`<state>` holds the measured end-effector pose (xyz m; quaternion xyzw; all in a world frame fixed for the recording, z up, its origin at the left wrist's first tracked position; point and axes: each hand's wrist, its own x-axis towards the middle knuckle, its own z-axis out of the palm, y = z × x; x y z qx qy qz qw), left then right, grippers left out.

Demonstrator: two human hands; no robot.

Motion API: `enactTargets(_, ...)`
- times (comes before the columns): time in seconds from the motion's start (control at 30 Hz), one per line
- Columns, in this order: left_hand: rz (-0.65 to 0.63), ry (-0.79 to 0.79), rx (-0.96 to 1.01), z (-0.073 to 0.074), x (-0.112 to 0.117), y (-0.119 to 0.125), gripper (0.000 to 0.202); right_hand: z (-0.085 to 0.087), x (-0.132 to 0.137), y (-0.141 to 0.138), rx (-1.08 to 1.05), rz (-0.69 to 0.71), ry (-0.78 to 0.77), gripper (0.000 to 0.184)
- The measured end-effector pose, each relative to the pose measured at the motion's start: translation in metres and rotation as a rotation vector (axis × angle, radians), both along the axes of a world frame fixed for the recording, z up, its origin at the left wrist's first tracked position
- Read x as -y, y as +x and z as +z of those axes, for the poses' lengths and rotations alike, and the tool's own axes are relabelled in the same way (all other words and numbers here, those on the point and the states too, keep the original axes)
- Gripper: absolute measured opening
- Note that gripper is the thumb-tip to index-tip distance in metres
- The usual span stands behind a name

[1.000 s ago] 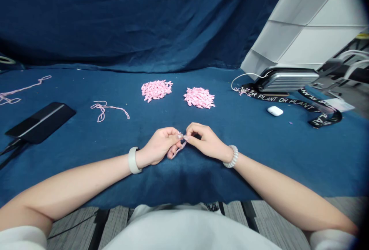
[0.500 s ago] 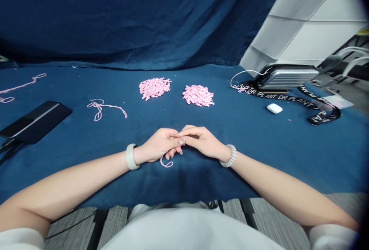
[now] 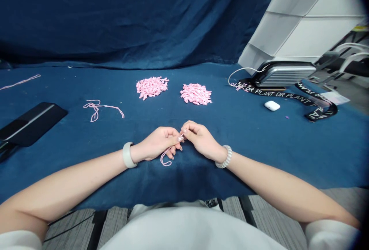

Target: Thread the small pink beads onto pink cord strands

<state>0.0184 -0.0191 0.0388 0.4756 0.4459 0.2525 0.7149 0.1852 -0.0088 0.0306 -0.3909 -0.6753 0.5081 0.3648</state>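
Note:
My left hand [image 3: 163,141] pinches a length of pink yarn [image 3: 165,161] between thumb and forefinger, and a loose loop of it hangs below the palm. Right beside it, my right hand [image 3: 198,138] is closed in a pinch at the same spot, with a short bit of the yarn showing between the fingertips of both hands. Most of the held yarn is hidden by the fingers. Beyond the hands lie two heaps of small pink knotted yarn pieces, a left heap [image 3: 152,87] and a right heap [image 3: 196,94].
Loose pink strands [image 3: 99,108] lie at left, near a black flat device [image 3: 34,123]. At right are a white earbud case [image 3: 272,105], a black lettered lanyard [image 3: 279,93] and a silver ribbed device [image 3: 285,75] with a white cable. A blue cloth [image 3: 245,138] covers the table.
My right hand has drawn its fingertips slightly back and curled them into a pinch, exposing yarn between the hands. The view has shifted slightly.

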Motion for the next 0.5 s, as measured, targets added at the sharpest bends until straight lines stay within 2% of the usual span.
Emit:
enactTargets(0.23,-0.001,-0.015,0.021,0.0010,0.0005,-0.0006,0.033,-0.0025,-0.0013,0.0023,-0.109,0.001,-0.113,0.028)
enactTargets(0.43,0.001,0.001,0.037,-0.0003,0.0013,-0.0014,0.030,-0.0058,-0.0072,0.0037,-0.358,-0.011,-0.386,0.032)
enactTargets(0.5,0.006,0.000,0.042,0.0001,0.0014,-0.0013,0.030,-0.0055,-0.0090,0.0050,-0.387,0.012,-0.421,0.032)
